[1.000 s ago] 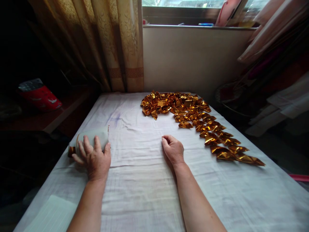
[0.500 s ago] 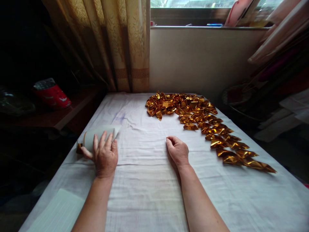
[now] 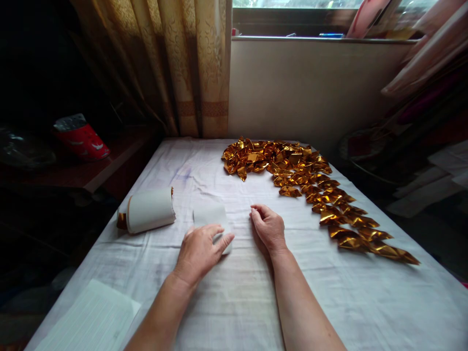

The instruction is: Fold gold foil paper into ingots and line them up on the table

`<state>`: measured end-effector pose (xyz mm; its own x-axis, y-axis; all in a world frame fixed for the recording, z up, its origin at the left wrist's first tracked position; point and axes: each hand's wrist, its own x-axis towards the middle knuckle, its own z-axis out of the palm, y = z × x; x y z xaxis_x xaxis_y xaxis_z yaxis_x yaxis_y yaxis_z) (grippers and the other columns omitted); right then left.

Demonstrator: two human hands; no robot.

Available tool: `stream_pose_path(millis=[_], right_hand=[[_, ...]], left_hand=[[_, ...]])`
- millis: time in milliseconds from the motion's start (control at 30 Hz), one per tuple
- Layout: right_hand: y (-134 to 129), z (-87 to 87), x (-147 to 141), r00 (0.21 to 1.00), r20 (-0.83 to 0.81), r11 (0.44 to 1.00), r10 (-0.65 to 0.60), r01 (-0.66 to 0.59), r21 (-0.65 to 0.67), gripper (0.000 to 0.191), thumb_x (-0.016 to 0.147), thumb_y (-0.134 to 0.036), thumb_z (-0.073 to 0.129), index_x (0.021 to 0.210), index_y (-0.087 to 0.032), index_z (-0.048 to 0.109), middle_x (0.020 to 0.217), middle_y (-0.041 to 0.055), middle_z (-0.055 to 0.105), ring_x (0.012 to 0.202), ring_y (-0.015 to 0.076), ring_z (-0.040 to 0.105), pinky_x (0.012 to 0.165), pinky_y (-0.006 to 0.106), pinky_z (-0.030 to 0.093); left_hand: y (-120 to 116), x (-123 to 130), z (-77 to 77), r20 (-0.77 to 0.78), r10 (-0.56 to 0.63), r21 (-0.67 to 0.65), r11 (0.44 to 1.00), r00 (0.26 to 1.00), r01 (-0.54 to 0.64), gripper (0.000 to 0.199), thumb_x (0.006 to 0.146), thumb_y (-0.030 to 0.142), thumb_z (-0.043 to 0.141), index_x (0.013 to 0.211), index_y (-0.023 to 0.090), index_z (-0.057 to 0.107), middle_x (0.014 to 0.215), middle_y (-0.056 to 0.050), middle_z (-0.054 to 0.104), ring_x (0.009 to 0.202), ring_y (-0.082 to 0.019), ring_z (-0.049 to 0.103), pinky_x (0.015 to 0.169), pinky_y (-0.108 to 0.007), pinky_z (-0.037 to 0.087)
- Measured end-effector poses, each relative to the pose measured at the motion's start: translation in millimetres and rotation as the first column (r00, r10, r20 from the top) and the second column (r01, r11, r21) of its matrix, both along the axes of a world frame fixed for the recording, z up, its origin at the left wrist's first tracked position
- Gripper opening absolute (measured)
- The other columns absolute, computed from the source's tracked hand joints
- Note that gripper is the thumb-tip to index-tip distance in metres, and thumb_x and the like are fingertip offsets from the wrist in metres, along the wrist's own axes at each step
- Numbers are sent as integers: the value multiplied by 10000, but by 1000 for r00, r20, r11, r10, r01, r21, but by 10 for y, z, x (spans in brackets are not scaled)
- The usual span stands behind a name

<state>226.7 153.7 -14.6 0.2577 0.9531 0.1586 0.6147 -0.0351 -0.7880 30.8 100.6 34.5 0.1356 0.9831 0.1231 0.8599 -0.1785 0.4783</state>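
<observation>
A pale sheet of paper (image 3: 210, 214) lies near the middle of the cloth, partly under my left hand (image 3: 203, 246), whose fingers are apart with the thumb over the sheet's right edge. To its right my right hand (image 3: 268, 224) rests on the cloth, fingers curled closed; whatever they hold, if anything, is hidden. At the left, a curved stack of white-backed sheets (image 3: 151, 210) shows gold at its ends. Many folded gold foil pieces (image 3: 288, 158) form a heap at the back, trailing down the right side.
The table (image 3: 241, 302) has a white cloth, with a lined sheet (image 3: 91, 317) at its near left corner. A red container (image 3: 82, 141) stands on a dark side shelf. Behind are a gold curtain (image 3: 212, 68) and a window ledge; clothes hang at the right.
My left hand has moved right from the stack to the middle, and a pale sheet now lies there. My right hand has hardly moved.
</observation>
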Motion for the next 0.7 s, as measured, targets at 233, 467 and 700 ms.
stream_pose_path(millis=[233,467,700], right_hand=[[0,-11,0,999,23,1000,26,-26,-15,245,841,-382,521,923,-268,722,811,-2,763,801,193,706,757,289,515],[-13,-3,9,973,51,974,227,-227,-4,244,827,-281,551,996,-267,726,928,4,759,856,179,690,808,291,517],[-44,104,-52,812,207,835,545,-549,-43,501,704,-92,593,1167,-265,679,1227,44,663,1160,204,575,1033,360,426]], left_hand=[[137,-263,-271,-184,-16,166,985,983,48,438,912,448,546,1291,242,625,1417,-90,561,1383,-302,425,1160,-531,281],[97,-270,-414,-340,-16,62,997,940,39,532,915,465,537,1409,269,506,1499,-105,464,1417,-320,365,1176,-624,106],[106,-187,-396,-323,71,94,995,944,-43,507,913,453,534,1373,240,553,1470,-104,502,1391,-365,380,1166,-661,94]])
